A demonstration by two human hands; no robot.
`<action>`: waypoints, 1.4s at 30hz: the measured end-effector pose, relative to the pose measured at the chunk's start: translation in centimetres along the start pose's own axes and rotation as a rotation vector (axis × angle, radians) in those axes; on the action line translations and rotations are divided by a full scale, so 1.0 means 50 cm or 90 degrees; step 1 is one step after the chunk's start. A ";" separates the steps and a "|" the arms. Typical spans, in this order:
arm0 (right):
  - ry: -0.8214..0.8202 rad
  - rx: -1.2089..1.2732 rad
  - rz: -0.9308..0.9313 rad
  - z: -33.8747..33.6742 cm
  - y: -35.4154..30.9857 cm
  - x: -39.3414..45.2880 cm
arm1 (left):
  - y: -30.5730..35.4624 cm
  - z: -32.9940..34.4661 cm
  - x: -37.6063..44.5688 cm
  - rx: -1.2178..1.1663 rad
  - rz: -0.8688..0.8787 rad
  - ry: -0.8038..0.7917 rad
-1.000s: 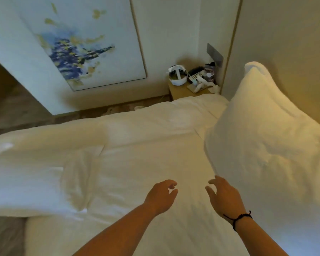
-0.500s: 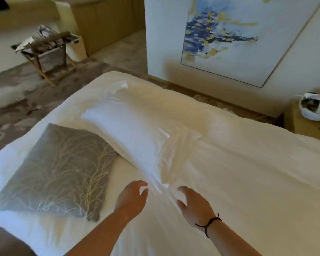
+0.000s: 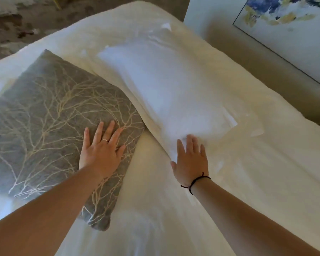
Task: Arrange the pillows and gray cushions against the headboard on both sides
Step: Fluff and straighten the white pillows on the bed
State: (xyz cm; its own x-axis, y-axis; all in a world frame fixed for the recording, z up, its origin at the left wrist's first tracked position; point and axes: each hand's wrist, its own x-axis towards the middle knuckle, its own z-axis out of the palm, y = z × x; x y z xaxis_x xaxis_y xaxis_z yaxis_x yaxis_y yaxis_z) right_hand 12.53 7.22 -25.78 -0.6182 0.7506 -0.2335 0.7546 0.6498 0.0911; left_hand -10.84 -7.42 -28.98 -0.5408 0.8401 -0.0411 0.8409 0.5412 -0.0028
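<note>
A gray cushion with a pale branch pattern lies flat on the left of the white bed. My left hand rests flat on its near right corner, fingers spread, not gripping. A white pillow lies flat beside the cushion, running away from me. My right hand, with a black cord on the wrist, lies open on the pillow's near end, fingers apart. The headboard is out of view.
A blue and yellow painting leans on the white wall at the upper right, close to the bed's far side. Patterned carpet shows beyond the bed's far left corner.
My view has swung left, from the headboard and its propped pillow to the bed's foot. Both hands have reached forward and come down, left onto the gray cushion, right onto the white pillow.
</note>
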 end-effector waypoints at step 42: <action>-0.059 0.355 0.129 -0.270 0.217 -0.645 | 0.395 -0.413 -0.366 -0.067 0.436 -0.014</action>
State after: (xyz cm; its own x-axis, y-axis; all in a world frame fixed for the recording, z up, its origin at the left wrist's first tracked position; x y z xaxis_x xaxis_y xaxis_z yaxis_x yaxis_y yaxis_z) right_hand 37.69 -8.30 -4.18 -0.4478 0.8230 -0.3496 0.8721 0.3157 -0.3738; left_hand 15.27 -11.36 -7.64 0.1131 0.9934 -0.0187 0.9857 -0.1098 0.1276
